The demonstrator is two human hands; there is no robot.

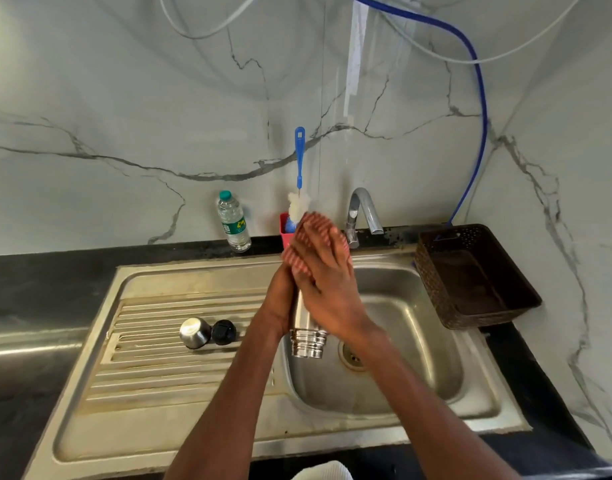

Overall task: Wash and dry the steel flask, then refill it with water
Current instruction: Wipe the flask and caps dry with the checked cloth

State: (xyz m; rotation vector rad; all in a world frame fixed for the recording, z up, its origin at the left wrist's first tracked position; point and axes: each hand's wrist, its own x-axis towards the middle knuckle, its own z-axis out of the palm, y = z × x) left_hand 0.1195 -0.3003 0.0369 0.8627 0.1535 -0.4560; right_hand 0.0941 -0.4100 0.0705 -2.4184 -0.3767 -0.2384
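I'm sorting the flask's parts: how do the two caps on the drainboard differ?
The steel cap is shiny bare metal, a smooth rounded cup; the black cap is dark, matte, with a moulded top. The steel cap looks larger and lies left of the black cap. Both rest side by side on the ribbed drainboard, apart from the flask.

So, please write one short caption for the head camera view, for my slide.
Over the sink, both hands (left hand, right hand) rub a striped cloth along the steel flask; its two caps lie on the drainboard.
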